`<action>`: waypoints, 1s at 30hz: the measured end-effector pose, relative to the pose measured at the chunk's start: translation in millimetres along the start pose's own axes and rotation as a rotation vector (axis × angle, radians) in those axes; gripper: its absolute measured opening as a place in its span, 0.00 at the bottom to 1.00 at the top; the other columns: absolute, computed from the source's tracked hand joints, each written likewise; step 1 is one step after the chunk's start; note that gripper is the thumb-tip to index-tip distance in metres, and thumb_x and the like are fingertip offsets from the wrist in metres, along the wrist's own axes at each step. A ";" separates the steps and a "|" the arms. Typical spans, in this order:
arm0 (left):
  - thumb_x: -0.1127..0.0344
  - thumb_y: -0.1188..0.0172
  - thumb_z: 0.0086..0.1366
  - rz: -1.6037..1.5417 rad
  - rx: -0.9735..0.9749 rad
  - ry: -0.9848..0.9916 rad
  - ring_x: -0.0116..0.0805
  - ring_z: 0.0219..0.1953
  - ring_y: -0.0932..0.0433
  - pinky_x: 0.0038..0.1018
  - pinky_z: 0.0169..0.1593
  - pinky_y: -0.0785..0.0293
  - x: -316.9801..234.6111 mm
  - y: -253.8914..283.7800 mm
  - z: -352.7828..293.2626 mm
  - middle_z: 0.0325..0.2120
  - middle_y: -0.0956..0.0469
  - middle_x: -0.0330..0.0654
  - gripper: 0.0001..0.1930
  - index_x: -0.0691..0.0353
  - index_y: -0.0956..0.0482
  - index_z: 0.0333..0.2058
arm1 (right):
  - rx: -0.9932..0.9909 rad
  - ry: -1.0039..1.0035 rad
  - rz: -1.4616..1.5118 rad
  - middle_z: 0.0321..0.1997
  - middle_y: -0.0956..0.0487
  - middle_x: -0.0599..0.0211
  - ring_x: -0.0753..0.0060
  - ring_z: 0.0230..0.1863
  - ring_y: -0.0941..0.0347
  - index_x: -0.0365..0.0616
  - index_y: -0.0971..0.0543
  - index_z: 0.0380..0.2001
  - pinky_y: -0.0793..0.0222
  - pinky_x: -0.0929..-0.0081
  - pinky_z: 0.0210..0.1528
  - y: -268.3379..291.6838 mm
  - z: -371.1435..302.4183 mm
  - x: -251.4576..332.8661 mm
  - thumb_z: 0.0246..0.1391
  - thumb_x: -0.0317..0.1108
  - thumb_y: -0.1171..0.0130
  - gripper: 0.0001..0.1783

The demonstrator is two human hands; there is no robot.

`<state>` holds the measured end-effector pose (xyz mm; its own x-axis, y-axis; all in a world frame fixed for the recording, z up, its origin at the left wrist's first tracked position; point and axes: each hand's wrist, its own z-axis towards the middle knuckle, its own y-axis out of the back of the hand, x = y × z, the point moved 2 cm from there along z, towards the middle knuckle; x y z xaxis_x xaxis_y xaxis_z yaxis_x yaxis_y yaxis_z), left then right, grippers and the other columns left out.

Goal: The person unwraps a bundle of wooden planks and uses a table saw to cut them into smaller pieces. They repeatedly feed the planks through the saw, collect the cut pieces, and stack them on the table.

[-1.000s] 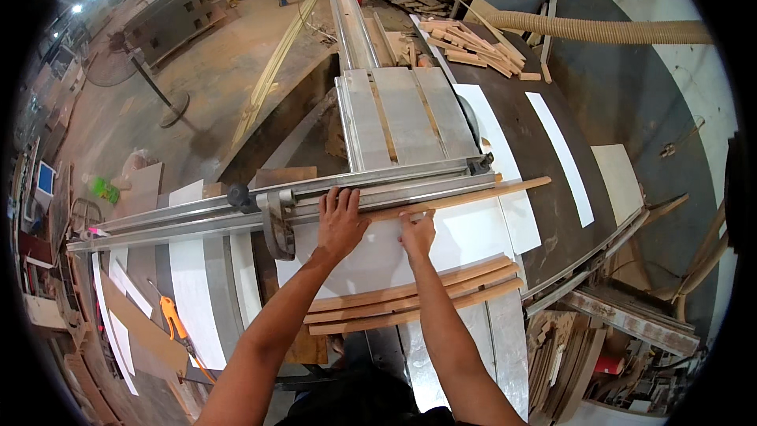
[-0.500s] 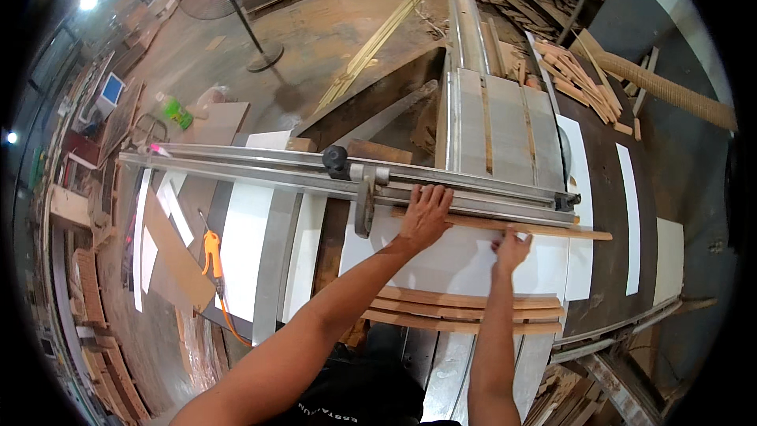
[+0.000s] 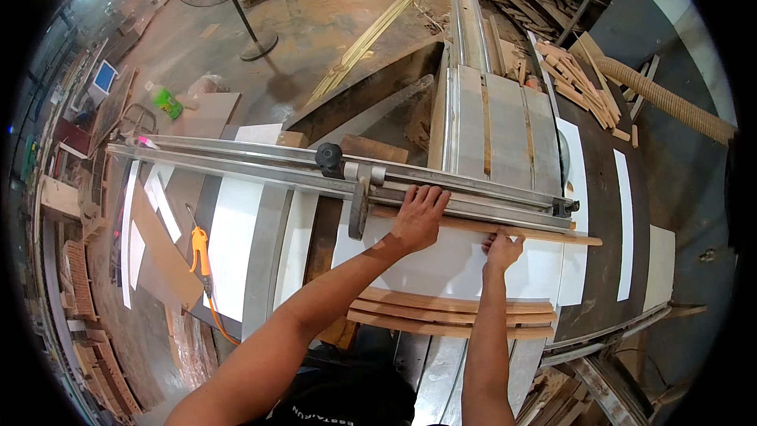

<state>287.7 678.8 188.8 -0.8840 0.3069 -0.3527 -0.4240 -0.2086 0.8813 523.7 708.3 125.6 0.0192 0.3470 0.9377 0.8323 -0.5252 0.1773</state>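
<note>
A long, thin wooden strip (image 3: 544, 234) lies against the near side of the metal fence (image 3: 489, 203) of a sliding table saw. My left hand (image 3: 419, 219) curls its fingers over the fence, with the thumb side down by the strip. Farther right, my right hand (image 3: 502, 252) pinches the strip's near edge between thumb and fingers. Both rest above a white board (image 3: 410, 272). Nearer to me, several similar wooden strips (image 3: 449, 319) lie side by side. A black knob (image 3: 329, 155) and a metal stop (image 3: 359, 209) sit on the fence, left of my left hand.
The saw blade (image 3: 564, 159) stands beyond the fence's right end. Cut wood pieces (image 3: 579, 83) are heaped at the far right, beside a ribbed hose (image 3: 670, 99). An orange air gun (image 3: 199, 251) and a green bottle (image 3: 165, 101) lie at left.
The wooden strip has slid slightly left along the fence, and my right hand has moved left with it. My left hand stays over the fence. The whole view has shifted a little.
</note>
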 end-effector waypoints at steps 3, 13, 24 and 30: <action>0.65 0.33 0.51 0.057 0.003 0.031 0.47 0.56 0.33 0.46 0.63 0.45 -2.6 0.5 0.6 0.50 0.30 0.48 0.33 0.65 0.32 0.57 | 0.038 -0.021 -0.018 0.21 0.25 0.62 0.73 0.15 0.30 0.34 0.56 0.73 0.34 0.73 0.13 -7.0 -13.6 4.9 0.62 0.30 0.43 0.45; 0.30 0.30 0.45 0.084 0.114 0.004 0.44 0.55 0.33 0.41 0.58 0.40 -25.8 -24.1 35.0 0.47 0.30 0.45 0.49 0.63 0.29 0.57 | -0.044 0.009 -0.139 0.29 0.18 0.52 0.64 0.21 0.22 0.29 0.49 0.71 0.26 0.68 0.21 -12.7 -7.8 -5.2 0.56 0.30 0.42 0.44; 0.32 0.29 0.44 0.220 -0.048 -0.137 0.44 0.50 0.31 0.41 0.54 0.36 -22.9 -35.7 32.4 0.44 0.29 0.45 0.46 0.65 0.26 0.52 | -0.013 -0.008 0.072 0.26 0.23 0.58 0.71 0.17 0.27 0.33 0.54 0.72 0.32 0.73 0.16 1.4 -8.9 12.0 0.59 0.26 0.42 0.44; 0.33 0.31 0.47 0.227 -0.020 -0.136 0.39 0.47 0.30 0.38 0.51 0.35 -27.0 -30.1 34.1 0.41 0.29 0.42 0.43 0.64 0.25 0.50 | -0.161 0.046 0.010 0.27 0.22 0.54 0.67 0.14 0.25 0.32 0.46 0.67 0.32 0.71 0.11 39.8 49.3 21.0 0.59 0.29 0.41 0.38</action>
<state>331.0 708.4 182.5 -0.9231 0.3714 -0.0997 -0.2224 -0.3041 0.9263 584.5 733.0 137.6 -0.0012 0.3068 0.9518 0.7329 -0.6473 0.2096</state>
